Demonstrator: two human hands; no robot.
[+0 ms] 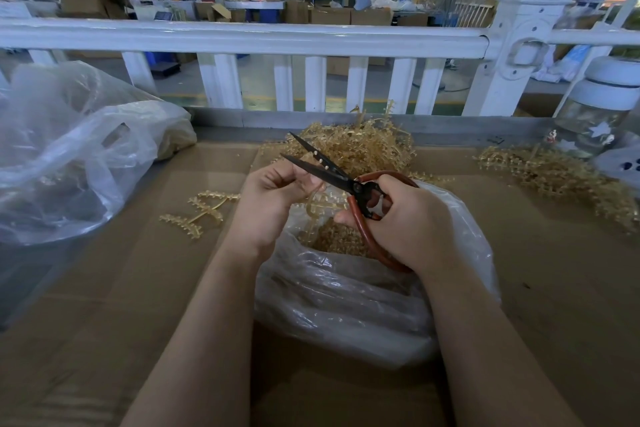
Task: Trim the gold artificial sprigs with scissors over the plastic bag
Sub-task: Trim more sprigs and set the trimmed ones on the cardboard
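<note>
My right hand (405, 222) grips the red-brown handles of black scissors (322, 166), whose blades stand apart and point up-left. My left hand (273, 194) pinches a gold sprig (317, 204) that hangs below the blades, over the mouth of a clear plastic bag (346, 298). Gold cuttings (337, 236) lie inside the bag. A heap of gold sprigs (360, 146) sits just behind the hands.
A larger clear bag (69, 156) bulges at the left. Loose sprigs (199, 210) lie on the cardboard (156, 288) left of my hands, and another pile (554, 173) at the right. A glass jar (595, 114) stands far right. A white railing (311, 42) runs behind the table.
</note>
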